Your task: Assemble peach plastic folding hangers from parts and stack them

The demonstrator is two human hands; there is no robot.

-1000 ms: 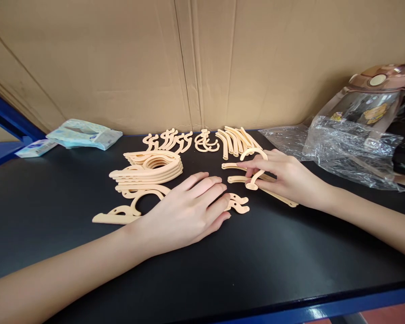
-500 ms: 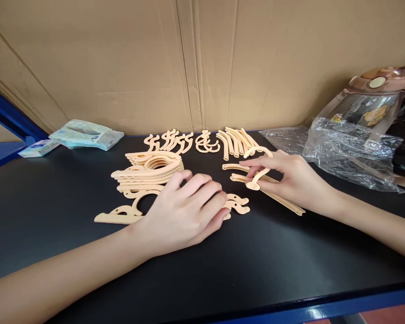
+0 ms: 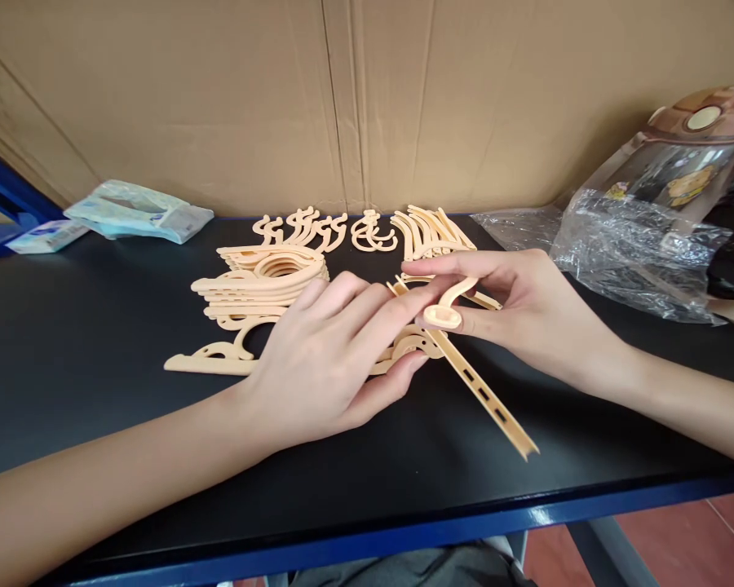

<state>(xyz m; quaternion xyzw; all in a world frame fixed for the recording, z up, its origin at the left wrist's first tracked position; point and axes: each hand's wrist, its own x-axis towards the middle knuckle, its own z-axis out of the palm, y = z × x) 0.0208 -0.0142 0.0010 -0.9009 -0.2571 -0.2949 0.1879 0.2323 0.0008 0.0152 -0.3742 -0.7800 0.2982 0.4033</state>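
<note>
My right hand point(image 3: 529, 314) pinches a peach plastic hook piece point(image 3: 449, 303) just above the black table point(image 3: 86, 326). A long slotted peach strip point(image 3: 486, 395) angles from under that hook toward the front edge. My left hand point(image 3: 330, 359) has its fingers curled around small curved peach pieces point(image 3: 407, 346) beside the hook, and the fingertips of both hands nearly meet. A stack of curved hanger bodies point(image 3: 269, 285) lies behind my left hand, with one single hanger body point(image 3: 211, 359) flat in front of it.
Rows of small peach hooks point(image 3: 309, 228) and curved arms point(image 3: 431, 232) lie along the cardboard wall. Tissue packs point(image 3: 138, 212) sit at the back left. Crumpled clear plastic point(image 3: 636, 253) and a lidded bottle point(image 3: 685, 155) are at the right. The table's blue front edge point(image 3: 465, 526) is close.
My right hand lifted the hook piece and brought it left toward my left hand. My left hand closed on the small curved pieces. The long strip swung toward the front edge.
</note>
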